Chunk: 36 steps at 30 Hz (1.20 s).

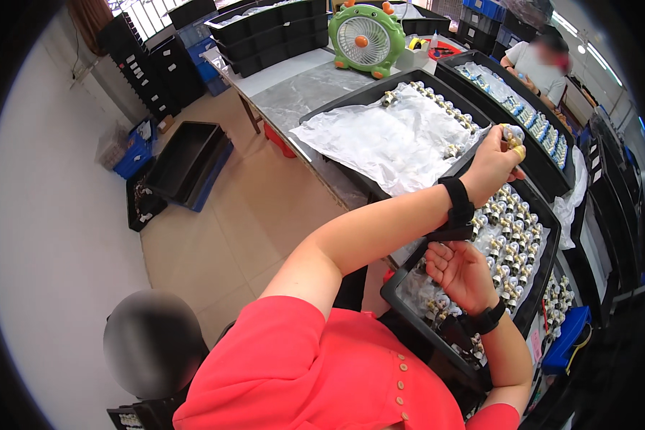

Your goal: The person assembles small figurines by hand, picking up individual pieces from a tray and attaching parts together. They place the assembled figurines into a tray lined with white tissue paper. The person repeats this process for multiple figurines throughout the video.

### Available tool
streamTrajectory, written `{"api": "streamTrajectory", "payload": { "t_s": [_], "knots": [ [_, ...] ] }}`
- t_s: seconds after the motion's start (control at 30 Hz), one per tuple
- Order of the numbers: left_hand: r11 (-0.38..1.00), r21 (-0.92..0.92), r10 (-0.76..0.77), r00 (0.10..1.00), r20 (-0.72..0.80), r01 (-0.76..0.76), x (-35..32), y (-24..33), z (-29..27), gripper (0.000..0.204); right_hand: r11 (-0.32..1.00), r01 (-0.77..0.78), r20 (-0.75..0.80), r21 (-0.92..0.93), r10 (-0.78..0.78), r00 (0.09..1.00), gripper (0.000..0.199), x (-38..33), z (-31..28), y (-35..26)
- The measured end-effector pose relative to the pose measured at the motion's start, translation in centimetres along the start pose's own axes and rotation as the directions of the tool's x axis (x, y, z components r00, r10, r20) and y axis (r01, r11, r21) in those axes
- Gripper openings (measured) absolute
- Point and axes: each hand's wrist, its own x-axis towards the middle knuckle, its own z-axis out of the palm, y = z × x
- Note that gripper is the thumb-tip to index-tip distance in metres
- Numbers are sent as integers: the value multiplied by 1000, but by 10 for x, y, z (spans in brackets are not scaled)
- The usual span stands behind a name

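My left hand (pixel 496 163) reaches across to the upper right. Its fingers are closed on a few small brass fittings (pixel 512 136) with clear domed caps, held above the dividing rims of the trays. My right hand (pixel 460 274) is nearer to me, palm turned up with fingers loosely bent; I see nothing in it. It is over the near black tray (pixel 401 292), where rows of similar brass fittings (pixel 510 247) stand on white lining. Beyond lies another black tray (pixel 315 115) with white sheeting (pixel 387 143) and fittings lined up along its far and right sides.
At the far right, a black tray (pixel 444 70) holds blue-and-white parts; a person (pixel 541 68) works behind it. A green fan (pixel 366 39) stands on the table near stacked black trays (pixel 272 43). A blue box (pixel 567 340) sits at the right. More trays (pixel 186 161) rest on the floor.
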Motion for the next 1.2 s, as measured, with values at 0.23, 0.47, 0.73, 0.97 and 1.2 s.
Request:
{"api": "streamTrajectory", "payload": {
  "t_s": [0.23, 0.47, 0.73, 0.97, 1.2],
  "knots": [
    [906, 302, 297, 953, 49, -298, 8, -12, 13, 28, 999, 47, -19, 17, -47, 999, 25, 7, -6, -3],
    [999, -46, -2, 993, 114, 7, -21, -12, 10, 29, 947, 65, -195, -315, -132, 972, 26, -12, -10, -16],
    [879, -142, -418, 878, 236, 456, -77, 4, -35, 37, 830, 330, -223, -449, -462, 859, 34, -19, -15, -72],
    [793, -166, -496, 779, 383, 586, -66, -17, -6, 35, 706, 448, -126, -549, -599, 790, 25, -11, -41, -87],
    [750, -167, -520, 727, 449, 640, -73, -13, -22, 43, 714, 369, -146, -595, -547, 824, 30, -18, -35, -78]
  ]
}}
